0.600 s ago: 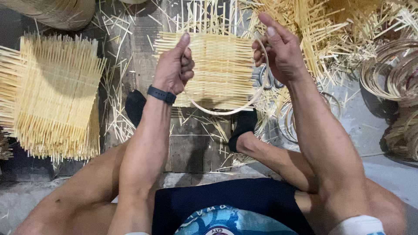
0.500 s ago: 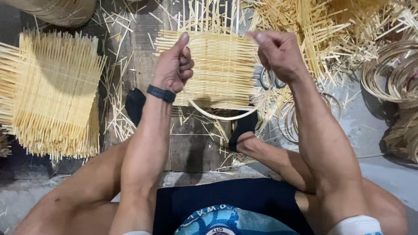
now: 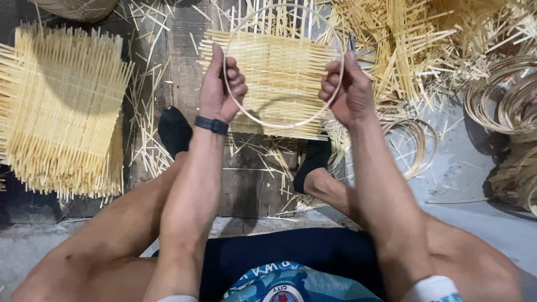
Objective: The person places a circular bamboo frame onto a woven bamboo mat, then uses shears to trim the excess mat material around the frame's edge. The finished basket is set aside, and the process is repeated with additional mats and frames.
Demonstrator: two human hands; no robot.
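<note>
A thin pale bamboo ring (image 3: pixel 279 124) is held up between both hands, above a woven mat of yellow bamboo strips (image 3: pixel 279 72). My left hand (image 3: pixel 222 89) grips the ring's left side, thumb pointing up; a black band sits on that wrist. My right hand (image 3: pixel 348 89) pinches the ring's right side. The mat lies on a dark wooden board (image 3: pixel 249 184) between my two black-socked feet.
A stack of finished woven mats (image 3: pixel 61 106) lies at the left. Loose bamboo strips (image 3: pixel 425 45) pile at the top right. Coiled bamboo rings (image 3: pixel 503 95) lie at the right edge, another coil (image 3: pixel 411 145) sits by my right leg.
The ring has been raised from flat around the mat's lower edge and now stands higher over the mat. My right hand has closed onto its right side.
</note>
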